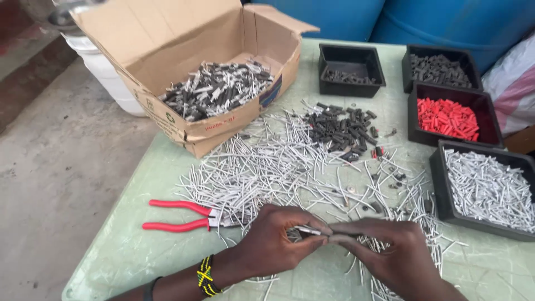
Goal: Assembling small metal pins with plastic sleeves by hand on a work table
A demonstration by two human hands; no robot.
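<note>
Pinching a thin grey-white wire piece [308,229] between thumb and fingertips, my left hand [278,237] met my right hand [390,253] low over the near edge of the pale green surface [139,251]. My right grip was pressed together on a short dark sleeve [343,238], held end to end with the wire piece, so that the two parts touched between the hands. I could not tell whether the wire sat inside the sleeve. A beaded band [205,275] in black, yellow and green ringed my left wrist.

Just beside the left hand lay red-handled pliers [181,216], handles pointing left, their nose partly buried under a broad scatter of loose wire pieces [262,167] that covered the middle of the surface. Beyond that scatter sat a heap of dark sleeves [343,129].

Along the right edge stood a row of black trays: the nearest [440,206] held grey-white wire pieces, the next [415,120] red sleeves, the farthest [409,69] dark sleeves. A fourth black tray [326,72], nearly bare with a few dark pieces, stood at the far centre.

An open cardboard box [184,33] at the far left held mixed wire and dark pieces. Blue drums [434,22] stood behind the surface, and a white bucket [108,78] stood on the concrete floor [50,167].
</note>
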